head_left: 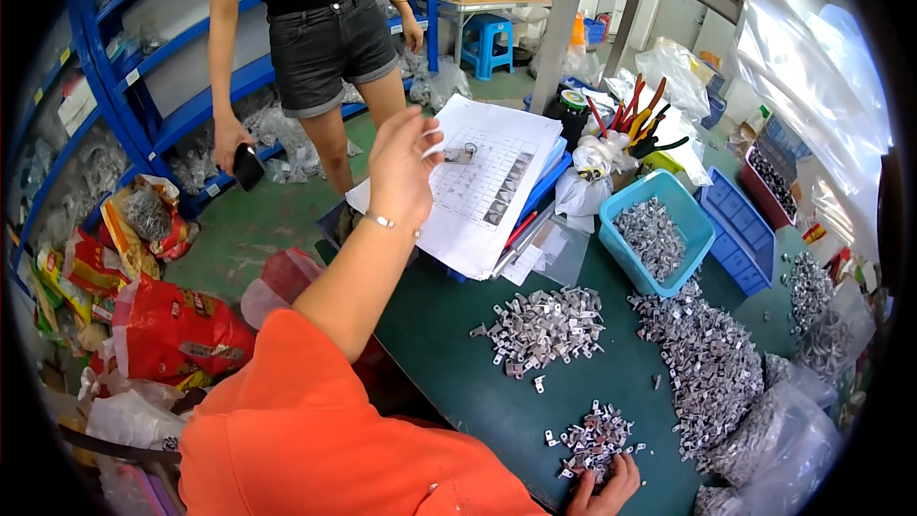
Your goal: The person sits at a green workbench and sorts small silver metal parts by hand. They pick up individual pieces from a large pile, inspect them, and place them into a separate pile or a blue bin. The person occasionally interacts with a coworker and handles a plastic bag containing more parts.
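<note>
My left hand (401,167), with a bracelet at the wrist, is raised beside a stack of printed sheets (478,193). Its fingers are loosely bent and apart, with nothing visible in them. A small metal piece with a ring (462,153) lies on the top sheet near those fingertips. Low in the view, my right hand (608,493) rests at the near edge of a small pile of metal brackets (594,440), thumb and fingers apart. Beyond it is a larger pile of metal brackets (549,330). Farther right spreads a long heap of small metal parts (705,363).
A turquoise basket (707,241) of metal parts and a blue tray (740,229) stand at the back of the green table (458,363). Pliers (635,119) stand behind the papers. A person (330,38) holding a phone (248,167) stands across, before blue shelving (143,76).
</note>
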Available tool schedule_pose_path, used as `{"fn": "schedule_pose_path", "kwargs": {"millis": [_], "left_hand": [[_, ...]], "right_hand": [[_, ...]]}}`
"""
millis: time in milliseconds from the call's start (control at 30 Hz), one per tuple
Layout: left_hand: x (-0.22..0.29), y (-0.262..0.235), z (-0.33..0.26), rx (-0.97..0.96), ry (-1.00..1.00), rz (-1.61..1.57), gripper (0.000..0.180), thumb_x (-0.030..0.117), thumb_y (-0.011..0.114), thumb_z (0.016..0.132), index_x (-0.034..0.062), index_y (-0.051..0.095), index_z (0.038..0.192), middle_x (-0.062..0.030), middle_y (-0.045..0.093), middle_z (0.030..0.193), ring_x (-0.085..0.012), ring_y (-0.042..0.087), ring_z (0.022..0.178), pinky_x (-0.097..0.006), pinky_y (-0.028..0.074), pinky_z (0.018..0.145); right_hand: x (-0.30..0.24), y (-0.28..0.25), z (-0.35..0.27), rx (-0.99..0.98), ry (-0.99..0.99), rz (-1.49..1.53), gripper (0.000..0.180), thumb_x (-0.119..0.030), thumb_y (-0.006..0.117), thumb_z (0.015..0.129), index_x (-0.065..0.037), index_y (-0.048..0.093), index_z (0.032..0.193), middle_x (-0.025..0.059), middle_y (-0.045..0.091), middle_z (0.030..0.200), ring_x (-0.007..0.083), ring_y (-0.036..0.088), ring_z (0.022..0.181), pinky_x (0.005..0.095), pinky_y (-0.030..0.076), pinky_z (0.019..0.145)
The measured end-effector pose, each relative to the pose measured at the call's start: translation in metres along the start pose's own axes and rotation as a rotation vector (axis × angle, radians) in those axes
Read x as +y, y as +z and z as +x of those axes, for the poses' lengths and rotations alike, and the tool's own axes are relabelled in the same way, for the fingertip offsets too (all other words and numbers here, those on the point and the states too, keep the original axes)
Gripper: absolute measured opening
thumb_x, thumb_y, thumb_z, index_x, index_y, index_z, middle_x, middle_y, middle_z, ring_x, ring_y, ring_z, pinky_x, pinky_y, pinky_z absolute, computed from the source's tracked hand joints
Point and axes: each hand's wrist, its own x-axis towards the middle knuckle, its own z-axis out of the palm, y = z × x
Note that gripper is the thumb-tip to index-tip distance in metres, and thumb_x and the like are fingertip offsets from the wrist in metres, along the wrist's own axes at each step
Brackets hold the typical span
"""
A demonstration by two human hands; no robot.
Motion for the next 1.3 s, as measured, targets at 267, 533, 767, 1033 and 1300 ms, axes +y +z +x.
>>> {"fn": "schedule_pose_path", "kwargs": {"millis": [267,533,767,1033,1300], "left_hand": [[-0.014,-0.005,0.097,-0.504,0.328,1.341,0.019,0.012,0.063,0.076,0.002,0.067,0.091,-0.0138,0.066,0.091,-0.0254,0.063,0.082,-0.033,0.05,0.072],[-0.039,-0.004,0.111,-0.702,0.186,1.655,0.032,0.015,0.074,0.068,0.0004,0.068,0.096,-0.0145,0.067,0.094,-0.0237,0.065,0.084,-0.03,0.05,0.077],[-0.039,-0.006,0.11,-0.729,0.07,1.625,0.038,0.012,0.079,0.062,-0.001,0.068,0.096,-0.013,0.068,0.089,-0.0205,0.064,0.079,-0.027,0.05,0.072],[-0.036,-0.012,0.116,-0.659,-0.13,1.347,0.026,0.008,0.074,0.069,0.0019,0.068,0.093,-0.0083,0.067,0.086,-0.0144,0.062,0.074,-0.025,0.048,0.064],[-0.021,0.008,0.097,-0.511,-0.388,0.782,0.02,0.005,0.066,0.081,-0.0025,0.065,0.099,-0.0086,0.066,0.09,-0.0132,0.061,0.074,-0.024,0.047,0.063]], "right_hand": [[-0.003,-0.001,0.002,0.025,-0.017,-0.001,0.041,-0.019,0.062,0.083,0.003,0.052,0.117,0.0231,0.052,0.116,0.0396,0.049,0.106,0.0453,0.038,0.093],[-0.002,0.001,0.0,0.029,-0.019,-0.003,0.041,-0.019,0.062,0.083,0.003,0.053,0.116,0.0232,0.053,0.115,0.0391,0.049,0.105,0.045,0.038,0.093],[-0.002,0.002,-0.001,0.021,0.004,0.002,0.04,-0.019,0.062,0.083,0.002,0.053,0.116,0.0232,0.053,0.116,0.0391,0.049,0.105,0.0448,0.038,0.093],[-0.003,0.002,0.001,0.035,-0.026,0.009,0.039,-0.019,0.062,0.084,0.003,0.053,0.116,0.0227,0.053,0.116,0.0389,0.049,0.106,0.0447,0.038,0.093],[-0.003,0.002,0.002,0.025,-0.024,-0.01,0.039,-0.018,0.062,0.083,0.002,0.054,0.115,0.0226,0.052,0.116,0.0386,0.049,0.106,0.0448,0.038,0.093]]}}
